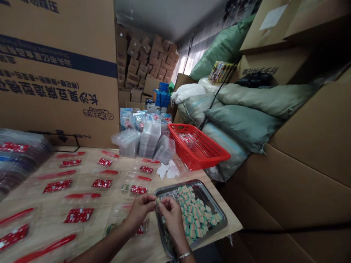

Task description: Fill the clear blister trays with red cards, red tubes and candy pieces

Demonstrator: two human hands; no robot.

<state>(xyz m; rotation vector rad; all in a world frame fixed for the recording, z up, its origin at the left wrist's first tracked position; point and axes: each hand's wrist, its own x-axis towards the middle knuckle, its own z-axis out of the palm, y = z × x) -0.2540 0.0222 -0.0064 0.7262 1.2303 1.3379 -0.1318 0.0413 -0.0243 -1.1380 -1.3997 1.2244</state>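
My left hand (139,211) and right hand (173,223) are closed in a pinch, their fingertips meeting on a small cube (157,201) held just above the corner of a metal tray (216,215). My fingers hide most of the cube, so I can't make out its shape well. More pastel cubes (194,215) lie heaped in the tray, close to my right wrist. If my grip slips, this tiny piece could fall among the clear packets (115,223) and red cards (102,183) on the wooden table (219,227). The tray sits near the table's edge, so a careless knock from my wrist could tip it and spill the heap. Beyond it are white tissue (167,170), a red basket (199,146) and stacked plastic boxes (149,138), with cartons (55,80) and sacks (244,124) crowding the space.
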